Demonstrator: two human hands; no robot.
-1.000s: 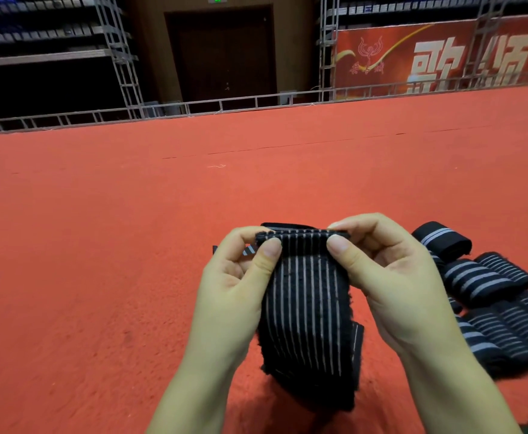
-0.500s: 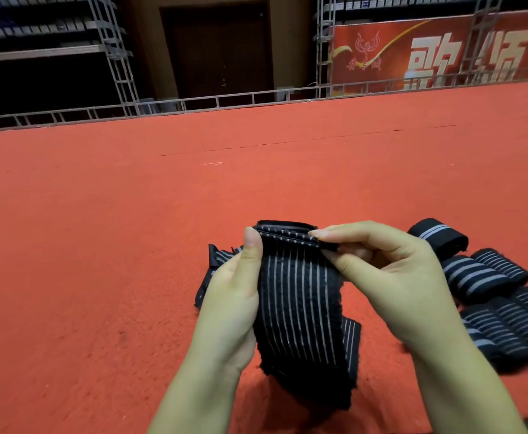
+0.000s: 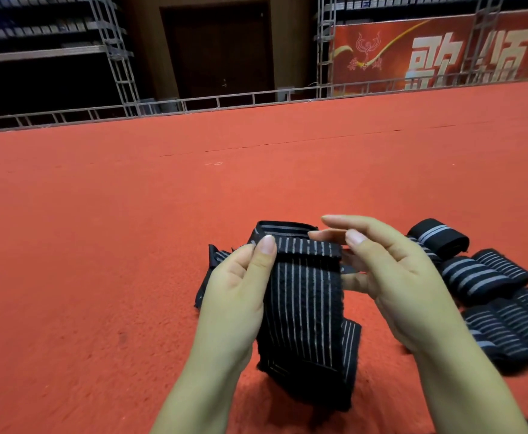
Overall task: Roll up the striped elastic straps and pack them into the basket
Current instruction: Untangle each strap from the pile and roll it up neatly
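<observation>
A black elastic strap with thin white stripes (image 3: 303,302) hangs upright in front of me over the red carpet, its top edge turned over into a small roll. My left hand (image 3: 237,296) pinches the left end of that roll, thumb on the front and fingers behind. At the roll's right end is my right hand (image 3: 391,277), its fingers loosely straight and its thumb lifted off the fabric. The strap's far end trails on the carpet behind my left hand. No basket is in view.
Several rolled or folded striped straps (image 3: 475,274) lie on the carpet at the right, one tight roll (image 3: 438,238) farthest back. Red carpet (image 3: 100,245) stretches ahead to a metal truss rail (image 3: 194,104); a red banner (image 3: 444,54) stands beyond.
My right hand has let go of the roll's right end and its fingers have opened. The left thumb has stayed on the roll, and the turned-over edge looks a little thicker.
</observation>
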